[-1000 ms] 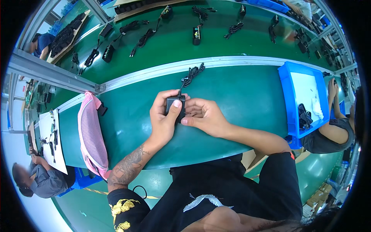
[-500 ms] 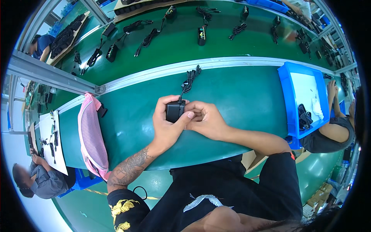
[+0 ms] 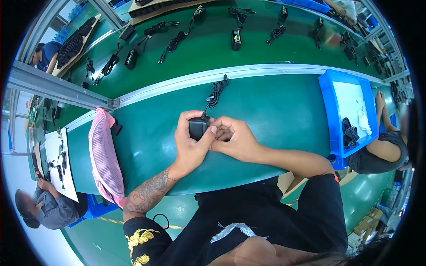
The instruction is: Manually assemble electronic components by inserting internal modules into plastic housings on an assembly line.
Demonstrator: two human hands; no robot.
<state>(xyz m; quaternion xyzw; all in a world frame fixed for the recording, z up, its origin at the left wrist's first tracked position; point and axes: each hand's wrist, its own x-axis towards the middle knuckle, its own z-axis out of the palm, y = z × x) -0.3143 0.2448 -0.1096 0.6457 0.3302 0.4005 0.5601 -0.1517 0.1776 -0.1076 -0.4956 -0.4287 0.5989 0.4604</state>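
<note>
A black power adapter (image 3: pixel 198 128) with a boxy case sits in my left hand (image 3: pixel 188 144), whose fingers and thumb wrap round its sides. Its bundled black cable (image 3: pixel 215 95) runs from the far end of the case and lies on the green tabletop (image 3: pixel 284 115). My right hand (image 3: pixel 235 139) presses against the adapter's right side with curled fingers, meeting my left thumb there. Some of its fingertips are hidden, so I cannot tell whether a small part is between them.
A pink mesh bag (image 3: pixel 105 155) lies at the left edge. On the right stands a blue tray (image 3: pixel 329 111) holding black parts and a white wad. Beyond a metal rail (image 3: pixel 177 81), a green belt (image 3: pixel 199 62) carries several adapters with cables. Other people sit at both sides.
The adapter and both hands have shifted very slightly left, still together. Beyond the rail, the adapters on the belt have moved a little to the right.
</note>
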